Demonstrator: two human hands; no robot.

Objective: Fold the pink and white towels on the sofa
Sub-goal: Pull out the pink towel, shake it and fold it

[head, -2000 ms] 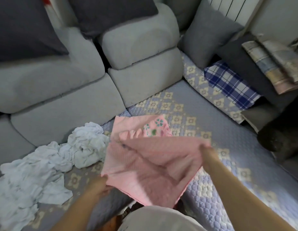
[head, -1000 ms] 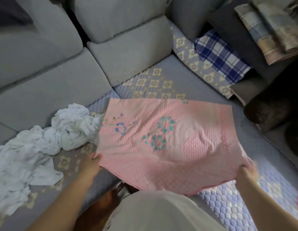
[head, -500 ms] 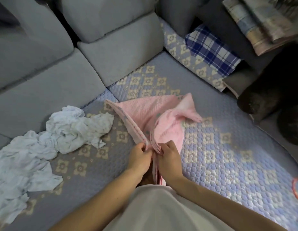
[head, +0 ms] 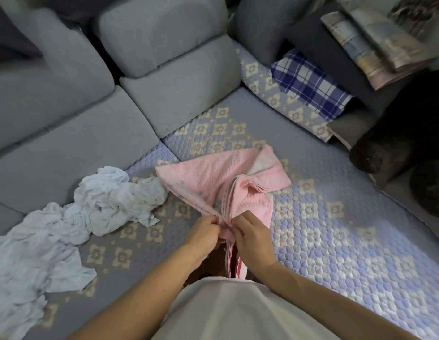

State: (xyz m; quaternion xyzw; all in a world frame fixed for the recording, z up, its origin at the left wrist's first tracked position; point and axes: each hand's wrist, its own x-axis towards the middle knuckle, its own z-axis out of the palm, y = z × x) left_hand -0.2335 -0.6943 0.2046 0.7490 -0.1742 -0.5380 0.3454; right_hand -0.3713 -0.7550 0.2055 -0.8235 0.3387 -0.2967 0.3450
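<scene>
**Two hands pinch the pink towel's gathered edges**

Both hands meet at the near edge of the sofa seat. The left hand (head: 205, 231) and the right hand (head: 253, 238) each have fingers curled and clamped on the bunched edges of the pink towel (head: 214, 186), almost touching one another. Beyond them the towel fans out in loose folds over the quilted seat cover (head: 336, 231), and a strip hangs down between the wrists. The white towels (head: 66, 224) lie crumpled in a heap to the left, just beside the pink one.
</scene>
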